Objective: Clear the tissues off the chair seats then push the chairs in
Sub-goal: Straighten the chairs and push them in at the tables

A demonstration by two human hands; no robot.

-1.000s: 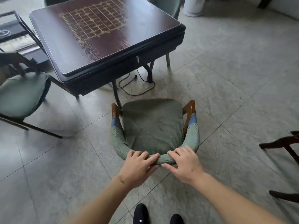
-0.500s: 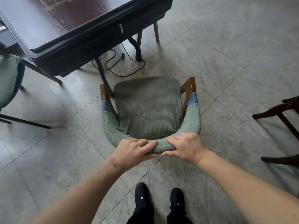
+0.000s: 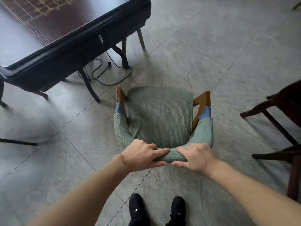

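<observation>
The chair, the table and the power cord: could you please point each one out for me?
Chair (image 3: 158, 116), head view, middle of the green seat cushion.
Table (image 3: 53, 26), head view, dark wooden top.
Cord (image 3: 112, 81), head view, black loop lying on the floor beside the table leg.

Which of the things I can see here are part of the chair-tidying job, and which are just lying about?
Part of the job:
green chair, no tissue on its seat
left hand and right hand, gripping its backrest
dark table

Lying about:
black power cord
dark wooden chair, at right
</observation>
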